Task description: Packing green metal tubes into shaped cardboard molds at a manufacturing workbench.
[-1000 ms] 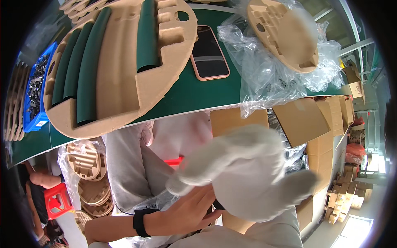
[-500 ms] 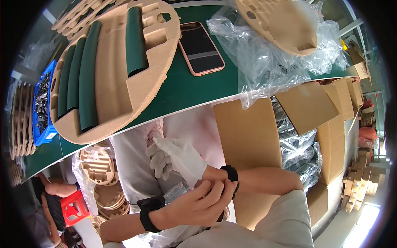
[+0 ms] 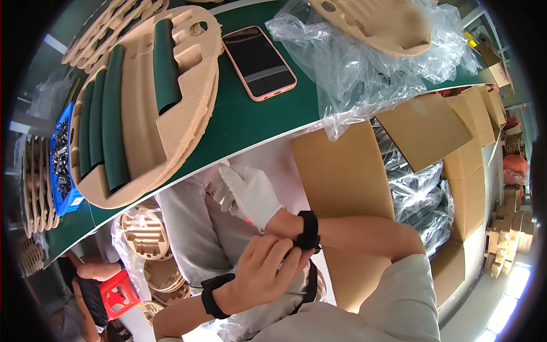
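The left hand (image 3: pixel 265 265), pinching the black wristband (image 3: pixel 308 227), could slip if its grip loosens; whether the curled, gloved right hand (image 3: pixel 249 192) holds anything cannot be determined.

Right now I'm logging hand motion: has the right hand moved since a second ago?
Yes, leftward: a second ago the right hand overlapped the carton in the view; now it shows to the carton's left.
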The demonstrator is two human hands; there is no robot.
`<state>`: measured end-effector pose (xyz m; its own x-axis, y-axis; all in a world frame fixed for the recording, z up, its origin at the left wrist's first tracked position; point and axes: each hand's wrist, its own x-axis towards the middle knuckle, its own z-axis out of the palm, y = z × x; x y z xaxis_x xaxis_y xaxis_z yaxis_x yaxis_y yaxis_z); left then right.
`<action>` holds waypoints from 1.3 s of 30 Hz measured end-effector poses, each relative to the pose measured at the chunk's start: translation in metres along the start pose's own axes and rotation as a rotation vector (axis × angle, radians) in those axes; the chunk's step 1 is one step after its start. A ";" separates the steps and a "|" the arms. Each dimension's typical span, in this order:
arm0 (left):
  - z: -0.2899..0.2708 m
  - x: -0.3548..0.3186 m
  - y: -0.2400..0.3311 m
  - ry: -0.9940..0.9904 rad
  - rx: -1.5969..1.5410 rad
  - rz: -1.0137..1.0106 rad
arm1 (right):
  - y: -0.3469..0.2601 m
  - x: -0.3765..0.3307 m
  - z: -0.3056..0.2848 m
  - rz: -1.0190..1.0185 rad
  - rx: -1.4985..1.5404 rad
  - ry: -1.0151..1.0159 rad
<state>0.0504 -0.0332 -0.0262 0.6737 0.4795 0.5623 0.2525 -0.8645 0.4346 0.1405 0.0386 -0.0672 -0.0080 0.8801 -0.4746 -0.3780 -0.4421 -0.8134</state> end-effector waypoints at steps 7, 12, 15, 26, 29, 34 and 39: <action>0.011 0.013 0.018 -0.139 0.199 -0.200 | 0.002 0.025 -0.011 -0.264 -0.113 0.165; 0.024 0.002 0.023 -0.110 0.207 -0.407 | -0.004 0.016 -0.009 -0.123 0.002 0.151; 0.028 0.002 0.029 -0.152 0.298 -0.464 | -0.002 0.015 -0.008 -0.163 0.020 0.148; 0.041 0.002 0.041 -0.155 0.399 -0.404 | -0.005 0.014 -0.011 -0.015 0.032 0.090; 0.043 -0.003 0.041 -0.075 0.333 -0.396 | -0.005 0.017 -0.012 0.049 0.187 0.075; 0.039 -0.019 0.033 0.018 0.123 -0.565 | -0.010 0.010 -0.014 0.111 0.304 0.007; 0.038 -0.015 0.025 0.180 0.325 -0.375 | -0.019 0.003 -0.009 0.101 0.349 -0.056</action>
<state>0.0731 -0.0680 -0.0499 0.3727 0.7584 0.5347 0.6752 -0.6169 0.4044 0.1558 0.0481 -0.0563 -0.1084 0.8477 -0.5193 -0.6660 -0.4498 -0.5951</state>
